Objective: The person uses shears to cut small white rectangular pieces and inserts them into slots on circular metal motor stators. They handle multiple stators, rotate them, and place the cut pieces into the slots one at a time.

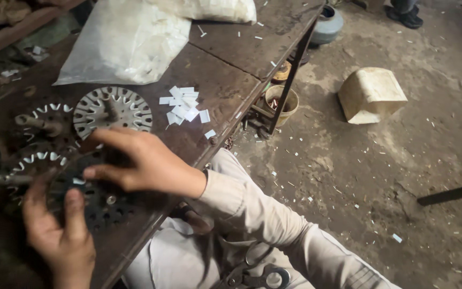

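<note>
- Workbench point(231, 80): a dark, worn metal-topped table that carries all the parts. I sit at its near edge, with the dusty floor point(359, 176) to my right.
- Clear plastic bag point(129, 40): lies at the far side of the bench and appears to hold more white strips. A second, fuller bag point(215, 8) lies beyond it.
- Pale overturned container point(371, 93): lies on the floor, well apart from the bench. A small tub point(280, 103) stands under the bench edge.
- Slotted round cores: one bright core point(113, 109) lies beside the paper pile, with white liners visible in most of its slots. Two darker cores point(41, 126) on shafts lie to its left, also showing white liners. Judgement: these look loaded.
- Dark core point(100, 200): lies on the bench under my hands, at the near edge. Only one or two white pieces show in it; judgement: most of its slots are yet to be lined.
- My right hand point(140, 160): reaches across over the dark core, fingers curled and pinched together. I cannot tell whether a strip sits between them.
- My left hand point(60, 230): fingers spread and unclenched, resting on the dark core's near rim and steadying it.
- White paper strips point(184, 105): a small loose pile on the bench, near my right hand but not touching it. Many strips remain.
- Scissors point(258, 275): lie on my lap, untouched.
</note>
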